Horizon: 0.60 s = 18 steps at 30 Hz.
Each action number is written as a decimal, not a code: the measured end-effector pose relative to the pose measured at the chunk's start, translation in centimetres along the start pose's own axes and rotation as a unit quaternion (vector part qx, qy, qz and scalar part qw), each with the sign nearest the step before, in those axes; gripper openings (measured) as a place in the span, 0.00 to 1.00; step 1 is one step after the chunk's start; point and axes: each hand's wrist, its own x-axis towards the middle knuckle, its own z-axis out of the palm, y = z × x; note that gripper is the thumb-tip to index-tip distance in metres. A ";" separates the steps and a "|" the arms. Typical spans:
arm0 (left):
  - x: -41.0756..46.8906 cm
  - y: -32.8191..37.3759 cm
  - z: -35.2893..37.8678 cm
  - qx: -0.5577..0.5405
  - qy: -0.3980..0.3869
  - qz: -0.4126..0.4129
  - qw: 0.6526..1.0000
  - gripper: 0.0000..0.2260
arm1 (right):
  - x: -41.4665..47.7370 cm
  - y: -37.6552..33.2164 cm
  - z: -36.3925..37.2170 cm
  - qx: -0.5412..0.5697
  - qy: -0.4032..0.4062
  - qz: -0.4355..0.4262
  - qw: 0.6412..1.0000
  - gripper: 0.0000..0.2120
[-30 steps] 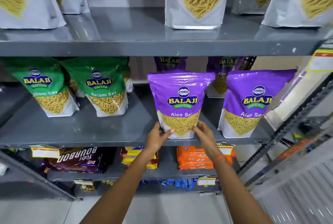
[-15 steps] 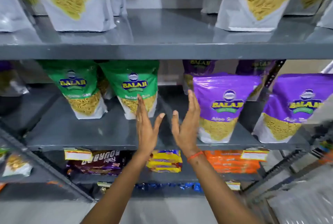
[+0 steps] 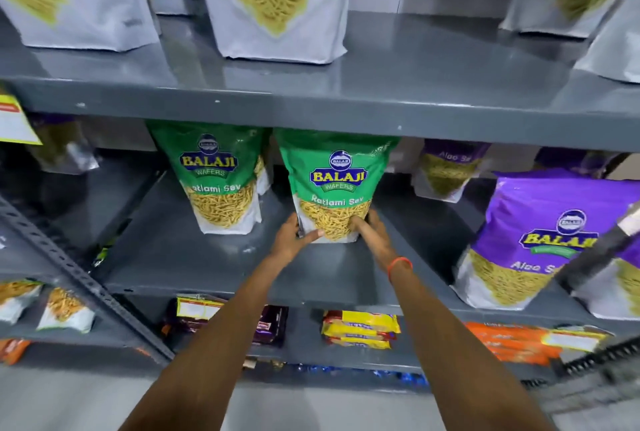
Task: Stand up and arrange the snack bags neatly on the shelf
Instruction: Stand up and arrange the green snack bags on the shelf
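A green Ratlami Sev bag (image 3: pixel 337 181) stands upright in the middle of the grey middle shelf (image 3: pixel 194 257). My left hand (image 3: pixel 294 236) grips its lower left corner and my right hand (image 3: pixel 375 233) presses its lower right corner. A second green bag (image 3: pixel 216 181) stands just to its left. A purple Aloo Sev bag (image 3: pixel 533 236) stands at the shelf's front right, with another purple bag (image 3: pixel 446 171) further back.
The upper shelf (image 3: pixel 346 108) carries large white sev bags (image 3: pixel 277 4). Below lie biscuit packs: dark (image 3: pixel 270 326), yellow (image 3: pixel 360 328) and orange (image 3: pixel 509 344). A slotted upright post (image 3: pixel 69 268) stands at left and a yellow price tag (image 3: pixel 14 122) hangs at top left.
Both hands let go of the purple bag, swung left with open palms, and now hold the bottom of the right-hand green bag. The view shifted left with them.
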 end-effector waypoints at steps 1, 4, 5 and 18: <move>-0.4 -0.2 0.1 -0.006 -0.005 0.002 1.000 0.31 | -0.4 0.2 -0.2 -0.003 0.006 -0.010 1.000 0.16; -2.0 -0.7 0.6 -0.016 -0.021 0.019 0.999 0.23 | -2.1 0.7 -1.1 -0.022 0.002 -0.041 0.999 0.11; -2.5 -0.9 0.7 -0.016 -0.028 0.021 0.999 0.22 | -2.7 1.1 -1.4 -0.029 -0.004 -0.044 0.999 0.09; -10.9 -0.6 1.3 0.004 -0.059 0.010 0.998 0.25 | -10.9 3.4 -1.6 0.000 0.011 -0.079 0.997 0.19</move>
